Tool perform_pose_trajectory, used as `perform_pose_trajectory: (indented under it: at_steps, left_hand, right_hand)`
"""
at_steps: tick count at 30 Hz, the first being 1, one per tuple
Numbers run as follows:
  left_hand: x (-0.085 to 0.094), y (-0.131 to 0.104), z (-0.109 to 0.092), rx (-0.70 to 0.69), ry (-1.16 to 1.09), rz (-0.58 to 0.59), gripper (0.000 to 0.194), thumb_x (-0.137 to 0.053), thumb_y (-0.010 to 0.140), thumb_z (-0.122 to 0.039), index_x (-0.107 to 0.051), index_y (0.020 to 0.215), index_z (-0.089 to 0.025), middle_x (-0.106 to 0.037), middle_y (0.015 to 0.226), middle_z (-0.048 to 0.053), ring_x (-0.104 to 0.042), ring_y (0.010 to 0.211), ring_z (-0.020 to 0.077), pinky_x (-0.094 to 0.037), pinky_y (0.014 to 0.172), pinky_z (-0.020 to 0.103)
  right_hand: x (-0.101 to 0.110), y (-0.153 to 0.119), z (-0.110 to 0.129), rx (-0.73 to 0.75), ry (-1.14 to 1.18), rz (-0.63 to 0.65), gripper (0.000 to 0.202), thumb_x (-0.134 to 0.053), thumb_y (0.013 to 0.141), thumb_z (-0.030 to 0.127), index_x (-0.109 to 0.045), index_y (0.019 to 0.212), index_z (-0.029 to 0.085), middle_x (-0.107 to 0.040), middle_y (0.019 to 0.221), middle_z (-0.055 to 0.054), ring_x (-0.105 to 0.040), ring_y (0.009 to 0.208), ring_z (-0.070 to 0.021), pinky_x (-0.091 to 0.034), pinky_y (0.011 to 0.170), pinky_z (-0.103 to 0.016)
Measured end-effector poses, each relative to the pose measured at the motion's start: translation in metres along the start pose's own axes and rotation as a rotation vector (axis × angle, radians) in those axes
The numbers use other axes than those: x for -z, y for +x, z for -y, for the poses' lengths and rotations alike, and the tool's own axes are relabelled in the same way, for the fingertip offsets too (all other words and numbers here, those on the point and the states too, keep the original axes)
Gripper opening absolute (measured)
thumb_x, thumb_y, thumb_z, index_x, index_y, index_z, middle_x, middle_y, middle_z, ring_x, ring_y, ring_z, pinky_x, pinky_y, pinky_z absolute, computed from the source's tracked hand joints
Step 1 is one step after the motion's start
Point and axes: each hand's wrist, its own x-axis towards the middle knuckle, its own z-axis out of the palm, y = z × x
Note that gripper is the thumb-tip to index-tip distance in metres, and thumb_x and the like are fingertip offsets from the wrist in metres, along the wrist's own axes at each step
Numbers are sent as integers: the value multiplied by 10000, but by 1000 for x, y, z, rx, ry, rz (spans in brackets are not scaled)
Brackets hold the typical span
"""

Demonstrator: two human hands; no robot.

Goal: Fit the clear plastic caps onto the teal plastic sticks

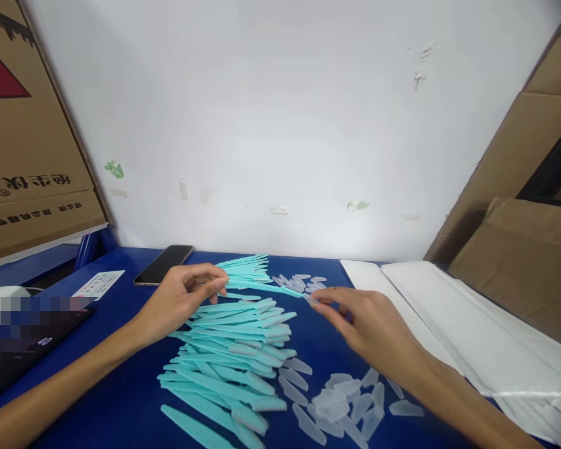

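My left hand [194, 288] pinches the handle end of a turquoise eyebrow razor [262, 287], which points right across the table. In my right hand [355, 312] a small translucent blade cap [311, 300] is held between thumb and fingertips, right at the razor's tip. Whether the cap is around the tip or only touching it, I cannot tell. Below my hands lies a large pile of turquoise razors [234, 374], several with caps over their blades. Behind the held razor is a smaller group of razors [247, 268]. Loose translucent caps [331, 405] lie at the lower right, with more caps [299, 282] farther back.
A dark phone [164, 265] lies at the back left, near a printed card [99, 284]. A dark-screened device [37, 349] sits at the left edge. White padded sheets [486, 324] cover the right side. Cardboard boxes [32, 137] flank the blue table [121, 399].
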Motion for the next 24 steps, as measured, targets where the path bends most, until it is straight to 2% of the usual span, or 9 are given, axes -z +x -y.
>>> perform_pose_trajectory:
  at_steps: [4,12,24]
  left_hand:
    - [1,-1,-1,-8,10,-1,291,-637,947,-448,-733,919,-175,-684,676,15,-572,554,107,-349,421,173]
    - [0,-2,-1,4,43,-12,295,-642,944,-464,-736,913,-186,-676,692,13,-583,585,116,-390,462,182]
    - [1,-2,-1,18,66,-1,286,-641,945,-474,-736,918,-205,-700,761,16,-619,631,131,-446,523,211]
  right_hand:
    - [-2,-1,-1,14,-20,-17,215,-570,1013,336,-749,1122,291,-801,1038,26,-755,771,-185,-566,637,-297]
    - [-2,-3,2,16,-92,-72,185,-598,996,326,-771,1040,277,-808,963,25,-715,624,-161,-529,571,-285]
    - [-3,-4,6,11,-76,-99,190,-607,987,320,-788,1029,279,-803,876,44,-690,585,-139,-495,557,-272]
